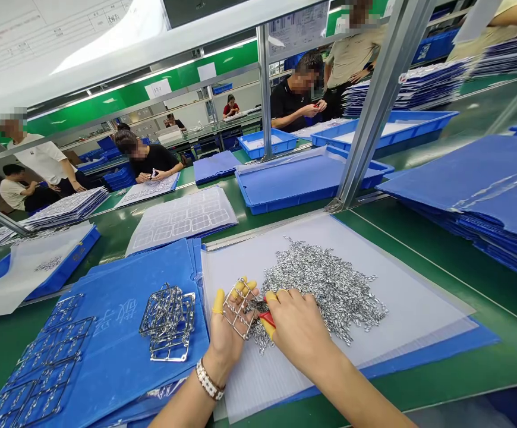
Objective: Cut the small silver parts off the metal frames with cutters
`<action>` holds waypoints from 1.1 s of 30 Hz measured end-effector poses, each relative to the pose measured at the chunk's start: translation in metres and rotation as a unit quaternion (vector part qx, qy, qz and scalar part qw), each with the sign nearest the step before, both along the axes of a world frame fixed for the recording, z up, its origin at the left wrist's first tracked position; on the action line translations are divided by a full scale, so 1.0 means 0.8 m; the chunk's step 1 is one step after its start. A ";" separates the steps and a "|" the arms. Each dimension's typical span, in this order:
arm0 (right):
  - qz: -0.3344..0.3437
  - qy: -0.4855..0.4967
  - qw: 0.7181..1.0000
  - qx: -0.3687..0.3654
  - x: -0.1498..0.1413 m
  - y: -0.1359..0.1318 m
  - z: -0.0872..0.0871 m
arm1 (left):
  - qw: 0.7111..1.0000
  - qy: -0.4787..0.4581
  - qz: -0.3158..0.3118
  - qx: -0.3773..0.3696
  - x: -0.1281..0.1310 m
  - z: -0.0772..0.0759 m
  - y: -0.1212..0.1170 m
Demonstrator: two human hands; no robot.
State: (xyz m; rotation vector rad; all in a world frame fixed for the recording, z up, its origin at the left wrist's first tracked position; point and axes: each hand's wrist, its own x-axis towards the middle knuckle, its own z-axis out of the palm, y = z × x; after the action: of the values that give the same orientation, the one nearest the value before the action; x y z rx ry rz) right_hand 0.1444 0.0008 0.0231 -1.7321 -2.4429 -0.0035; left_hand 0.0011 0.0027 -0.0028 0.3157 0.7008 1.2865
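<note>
My left hand, palm up, has a small square metal frame with thin crossbars in its fingers. Yellow finger cots cover some fingertips on both hands. In my right hand is a red-handled tool, apparently pliers, its tip close to the frame's right side; the hand hides most of it. Just beyond my hands, a heap of small silvery metal pieces is spread over a translucent white sheet. Left of my left hand, a tangled stack of similar metal frames lies on blue sheets.
More frames with parts lie flat at far left. A metal post rises beyond the heap, beside a blue tray. Stacked blue sheets stand at right. A co-worker in black sits across the bench; other people are farther back.
</note>
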 end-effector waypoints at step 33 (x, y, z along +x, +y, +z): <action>0.022 0.031 0.998 -0.045 -0.022 -0.024 -0.002 | 0.998 0.023 0.055 0.004 0.002 -0.005 0.002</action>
State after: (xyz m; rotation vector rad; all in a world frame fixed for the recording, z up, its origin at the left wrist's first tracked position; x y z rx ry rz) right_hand 0.1272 -0.0185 0.0217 -1.6868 -2.4707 0.1659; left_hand 0.0023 0.0044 -0.0069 0.3168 0.7615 1.3907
